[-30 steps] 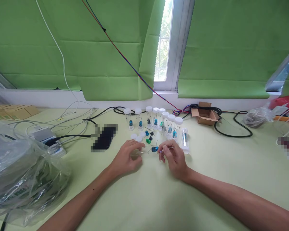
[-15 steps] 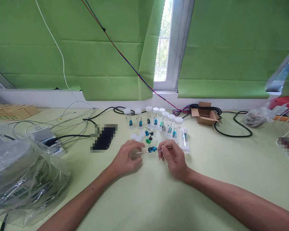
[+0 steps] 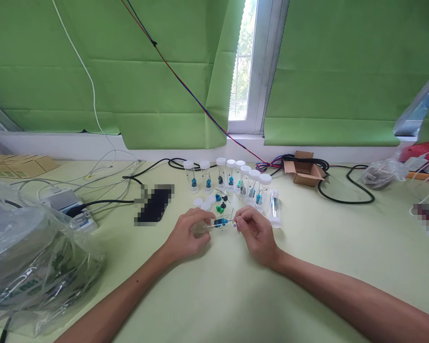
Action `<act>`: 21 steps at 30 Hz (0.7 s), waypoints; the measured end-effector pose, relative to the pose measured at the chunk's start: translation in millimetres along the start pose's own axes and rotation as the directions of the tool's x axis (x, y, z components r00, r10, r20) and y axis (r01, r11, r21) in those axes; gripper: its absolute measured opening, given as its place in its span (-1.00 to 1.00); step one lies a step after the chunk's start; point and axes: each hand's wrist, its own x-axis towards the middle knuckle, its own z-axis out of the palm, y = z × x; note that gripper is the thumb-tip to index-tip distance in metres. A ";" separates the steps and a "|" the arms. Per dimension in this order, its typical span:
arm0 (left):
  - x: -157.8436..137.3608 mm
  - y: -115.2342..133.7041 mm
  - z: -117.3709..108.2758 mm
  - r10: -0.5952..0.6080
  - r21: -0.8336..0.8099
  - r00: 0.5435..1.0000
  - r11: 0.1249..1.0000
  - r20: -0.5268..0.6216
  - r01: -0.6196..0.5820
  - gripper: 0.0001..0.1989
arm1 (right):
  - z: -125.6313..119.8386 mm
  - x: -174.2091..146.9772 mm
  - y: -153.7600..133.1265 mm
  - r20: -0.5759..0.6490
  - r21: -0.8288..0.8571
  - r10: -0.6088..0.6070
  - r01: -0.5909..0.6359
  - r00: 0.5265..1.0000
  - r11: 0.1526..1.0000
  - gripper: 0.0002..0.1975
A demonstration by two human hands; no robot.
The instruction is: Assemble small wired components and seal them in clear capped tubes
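Observation:
My left hand (image 3: 188,232) holds a clear plastic tube (image 3: 208,227) on its side, thumb and fingers around its left end. Inside the tube sits a blue and black piece (image 3: 220,222) with thin metal legs. At the tube's right end, my right hand (image 3: 256,234) pinches a thin metal rod; its fingers hide most of it. Just beyond the hands lie small loose green (image 3: 220,208), blue (image 3: 218,197) and black pieces (image 3: 225,198). White caps (image 3: 206,206) lie beside them.
Several capped clear tubes (image 3: 209,178) with coloured pieces inside stand behind the hands. Another tube (image 3: 275,209) lies at their right. An open cardboard box (image 3: 305,176) and black cables (image 3: 346,200) are at the back right. A plastic-wrapped bulky object (image 3: 32,267) occupies the left.
The blue and black piece has slid left, deeper into the tube. My right hand has closed in at the tube's end, and less of the rod shows. My left hand stays put.

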 end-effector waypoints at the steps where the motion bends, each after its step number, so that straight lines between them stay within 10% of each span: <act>1: -0.2 0.1 -0.2 0.003 -0.004 1.000 1.000 -0.002 -0.003 -0.55 | 0.0 0.4 -0.4 0.000 -0.013 -0.005 0.005 1.000 1.000 -0.84; 21: 0.2 7.3 -1.5 0.015 -0.092 1.000 0.996 -0.024 -0.017 -0.58 | 0.4 1.8 1.1 -0.015 -0.095 -0.007 0.006 1.000 0.995 -0.85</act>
